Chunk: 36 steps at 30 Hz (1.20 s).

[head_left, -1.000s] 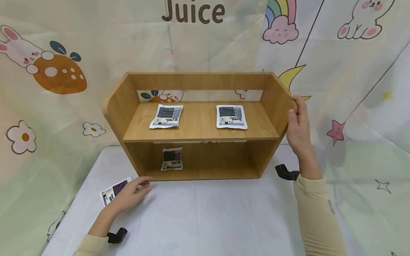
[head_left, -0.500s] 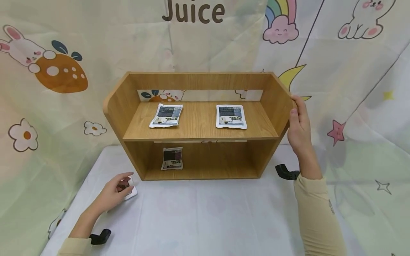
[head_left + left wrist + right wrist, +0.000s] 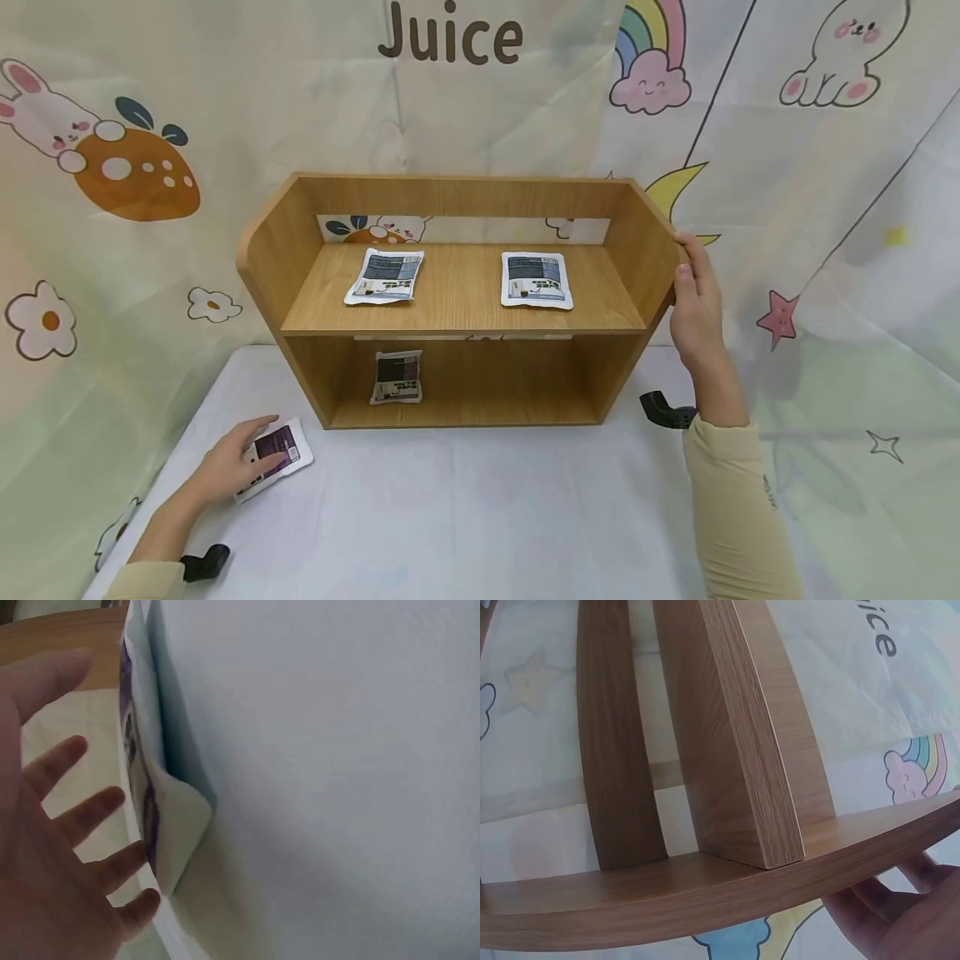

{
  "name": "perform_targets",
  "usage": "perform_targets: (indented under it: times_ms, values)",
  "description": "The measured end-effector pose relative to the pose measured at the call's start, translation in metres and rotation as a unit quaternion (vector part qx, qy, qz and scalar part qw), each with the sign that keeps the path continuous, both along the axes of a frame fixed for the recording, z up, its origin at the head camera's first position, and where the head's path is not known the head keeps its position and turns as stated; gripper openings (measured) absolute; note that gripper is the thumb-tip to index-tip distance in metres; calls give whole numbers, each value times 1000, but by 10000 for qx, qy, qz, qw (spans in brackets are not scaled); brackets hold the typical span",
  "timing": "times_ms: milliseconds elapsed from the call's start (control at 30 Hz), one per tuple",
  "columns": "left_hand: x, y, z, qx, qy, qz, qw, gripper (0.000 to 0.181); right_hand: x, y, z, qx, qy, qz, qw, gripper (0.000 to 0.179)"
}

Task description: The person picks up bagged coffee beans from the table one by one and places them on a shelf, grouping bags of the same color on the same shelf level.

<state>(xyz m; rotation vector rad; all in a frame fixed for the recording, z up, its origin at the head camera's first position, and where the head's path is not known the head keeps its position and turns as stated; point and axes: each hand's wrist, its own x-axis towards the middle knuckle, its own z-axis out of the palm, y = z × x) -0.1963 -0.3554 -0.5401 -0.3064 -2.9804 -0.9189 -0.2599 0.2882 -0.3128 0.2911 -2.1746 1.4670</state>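
A two-tier wooden shelf (image 3: 457,308) stands at the back of the table. My left hand (image 3: 221,467) is spread over a flat white pouch with a purple label (image 3: 296,442), left of the shelf. In the left wrist view its fingers (image 3: 90,814) stand apart beside the pouch (image 3: 180,825); I cannot tell whether the lower fingertips touch it. My right hand (image 3: 697,321) rests against the edge of the shelf's right side panel (image 3: 705,911). In the right wrist view its fingertips are hidden behind that panel.
Two blue-labelled pouches, one left (image 3: 384,277) and one right (image 3: 536,280), lie on the upper tier. A dark-labelled pouch (image 3: 397,377) leans at the left of the lower tier. White cloth covers the table (image 3: 480,508); a printed curtain (image 3: 135,333) hangs behind.
My left hand has moved left from beside the shelf's lower left corner to over the purple-labelled pouch, uncovering its right end. My right hand stays at the side panel. The head view has shifted slightly.
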Motion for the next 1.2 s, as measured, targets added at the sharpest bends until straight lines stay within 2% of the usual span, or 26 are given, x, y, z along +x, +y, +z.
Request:
perform_targets:
  times_ms: [100,167,300,400,533,600,833,933,1067,1200]
  values:
    - [5,0,-2,-203,216,-139,9995,76,-1,-1,-2,-7,51,74,10000,41]
    - [6,2,-2,-101,320,-243,9991,80,-1,-1,-3,-24,97,90,9999,41]
    - [8,6,0,-74,231,-301,9993,91,-1,-1,-2,-8,145,42,9999,41]
    - [11,10,3,-444,77,-119,9989,94,-1,-1,-1,26,120,22,9999,41]
    - [15,10,3,-1048,-162,195,9942,95,-1,-1,-2,27,39,32,10000,41]
    - [16,10,2,-1111,-263,276,9931,96,0,-1,-3,32,10,20,10000,41]
    - [20,5,0,-410,-343,322,9981,88,0,-1,-3,31,14,9,10000,41]
    - [23,1,0,71,-483,229,9985,78,0,-1,-4,9,32,61,10000,41]
    - [28,-4,2,771,-886,65,9931,70,0,-1,-4,-12,49,123,9999,42]
    - [33,-3,2,1063,-1132,13,9879,69,1,-1,-4,-8,80,100,9999,42]
